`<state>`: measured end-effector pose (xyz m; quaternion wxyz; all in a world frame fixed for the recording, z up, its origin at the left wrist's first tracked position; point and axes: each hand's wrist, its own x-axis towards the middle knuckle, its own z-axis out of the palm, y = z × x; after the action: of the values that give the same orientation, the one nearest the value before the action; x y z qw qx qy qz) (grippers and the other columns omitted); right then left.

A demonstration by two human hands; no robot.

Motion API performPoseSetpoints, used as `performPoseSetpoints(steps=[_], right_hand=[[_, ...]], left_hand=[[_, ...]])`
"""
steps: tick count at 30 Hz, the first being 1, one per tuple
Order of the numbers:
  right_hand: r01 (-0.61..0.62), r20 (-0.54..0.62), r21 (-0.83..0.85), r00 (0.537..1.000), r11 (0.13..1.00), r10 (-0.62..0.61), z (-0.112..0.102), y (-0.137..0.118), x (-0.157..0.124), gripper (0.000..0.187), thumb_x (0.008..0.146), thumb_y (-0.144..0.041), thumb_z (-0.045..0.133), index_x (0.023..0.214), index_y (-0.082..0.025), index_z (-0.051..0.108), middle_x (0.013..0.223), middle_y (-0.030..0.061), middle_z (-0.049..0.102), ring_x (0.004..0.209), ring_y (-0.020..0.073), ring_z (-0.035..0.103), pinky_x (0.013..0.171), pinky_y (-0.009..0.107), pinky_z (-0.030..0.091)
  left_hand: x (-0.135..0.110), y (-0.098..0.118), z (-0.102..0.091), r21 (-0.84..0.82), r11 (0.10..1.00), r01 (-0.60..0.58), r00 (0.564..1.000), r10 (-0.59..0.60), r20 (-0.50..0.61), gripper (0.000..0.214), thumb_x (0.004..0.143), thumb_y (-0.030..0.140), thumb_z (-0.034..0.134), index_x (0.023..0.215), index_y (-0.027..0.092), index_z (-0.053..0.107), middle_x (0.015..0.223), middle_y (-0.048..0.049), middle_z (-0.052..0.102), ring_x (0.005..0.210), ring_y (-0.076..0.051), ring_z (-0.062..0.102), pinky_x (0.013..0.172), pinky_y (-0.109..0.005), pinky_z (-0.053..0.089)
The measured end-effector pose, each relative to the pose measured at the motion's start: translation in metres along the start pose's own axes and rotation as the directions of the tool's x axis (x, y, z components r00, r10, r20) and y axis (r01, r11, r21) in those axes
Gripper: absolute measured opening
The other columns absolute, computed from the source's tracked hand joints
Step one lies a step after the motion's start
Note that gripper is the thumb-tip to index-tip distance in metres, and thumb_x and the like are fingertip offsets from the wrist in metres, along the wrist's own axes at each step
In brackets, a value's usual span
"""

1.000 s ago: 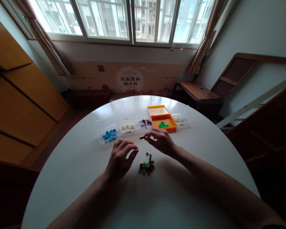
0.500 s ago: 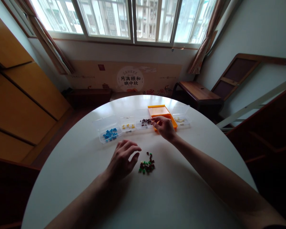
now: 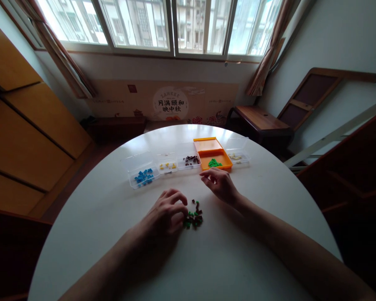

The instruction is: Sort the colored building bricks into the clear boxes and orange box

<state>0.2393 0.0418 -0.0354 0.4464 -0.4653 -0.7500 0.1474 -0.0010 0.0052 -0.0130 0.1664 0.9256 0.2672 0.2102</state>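
Observation:
My left hand (image 3: 168,211) is at the left edge of a small heap of brown and green building bricks (image 3: 194,219) on the table. Its index finger and thumb curve toward the heap with a gap between them, and the tips partly cover the nearest bricks. Just in front of the orange box (image 3: 227,161), my right hand (image 3: 221,186) hangs with loosely bent fingers, and nothing shows in them. Green bricks (image 3: 214,163) lie inside that box. To its left, a clear box (image 3: 189,166) holds dark brown bricks (image 3: 192,159).
Farther left stand a clear box (image 3: 168,171) with yellow bricks and another clear box (image 3: 134,184) with blue bricks. A clear box (image 3: 242,159) with pale bricks stands right of the orange one. All rest on a round white table (image 3: 113,259).
My right hand has drawn back toward me from the dark brown bricks' box, uncovering the green bricks in the orange box. My left hand has moved slightly right and down to the heap.

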Motion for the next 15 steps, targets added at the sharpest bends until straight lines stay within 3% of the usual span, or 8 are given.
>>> performPoseSetpoints(steps=[4, 7, 10, 15], right_hand=[[0.009, 0.003, 0.021, 1.000, 1.000, -0.009, 0.000, -0.001, -0.003, 0.010, 0.084, -0.019, 0.061, 0.089, -0.016, 0.070, 0.073, 0.0016, 0.064, 0.056, 0.0095, 0.048, 0.059, 0.023, 0.044], [-0.010, 0.014, 0.079, 1.000, 0.997, 0.009, 0.000, -0.006, -0.005, 0.009, 0.084, -0.020, 0.062, 0.086, -0.016, 0.070, 0.070, 0.0012, 0.063, 0.056, 0.0094, 0.048, 0.057, 0.022, 0.043], [-0.024, 0.134, 0.189, 0.991, 0.982, -0.001, 0.001, -0.016, -0.008, 0.009, 0.083, -0.022, 0.064, 0.085, -0.016, 0.071, 0.071, 0.0014, 0.064, 0.056, 0.0087, 0.048, 0.054, 0.020, 0.041], [-0.021, 0.342, 0.310, 0.935, 0.950, -0.091, 0.006, -0.031, -0.015, 0.010, 0.080, -0.018, 0.067, 0.087, -0.016, 0.073, 0.070, 0.0009, 0.064, 0.055, 0.0073, 0.049, 0.054, 0.019, 0.042]], left_hand=[[0.000, -0.007, 0.006, 0.021, 0.999, -0.023, 1.000, 0.024, -0.010, 0.014, 0.080, 0.012, 0.060, 0.084, 0.025, 0.066, 0.099, -0.0031, 0.063, 0.097, -0.019, 0.053, 0.090, -0.034, 0.042], [0.001, -0.013, 0.009, 0.041, 0.999, -0.028, 0.997, 0.031, -0.077, 0.009, 0.086, 0.019, 0.060, 0.083, 0.024, 0.067, 0.093, -0.0031, 0.065, 0.094, -0.018, 0.054, 0.087, -0.034, 0.043], [0.003, -0.014, 0.010, 0.045, 0.998, -0.032, 0.978, 0.041, -0.203, 0.006, 0.087, 0.022, 0.062, 0.082, 0.023, 0.066, 0.087, -0.0023, 0.066, 0.089, -0.017, 0.055, 0.085, -0.033, 0.044], [0.004, -0.009, 0.007, 0.051, 0.998, -0.029, 0.931, 0.045, -0.362, 0.002, 0.084, 0.023, 0.066, 0.083, 0.022, 0.066, 0.082, -0.0017, 0.065, 0.085, -0.016, 0.056, 0.080, -0.032, 0.046]])
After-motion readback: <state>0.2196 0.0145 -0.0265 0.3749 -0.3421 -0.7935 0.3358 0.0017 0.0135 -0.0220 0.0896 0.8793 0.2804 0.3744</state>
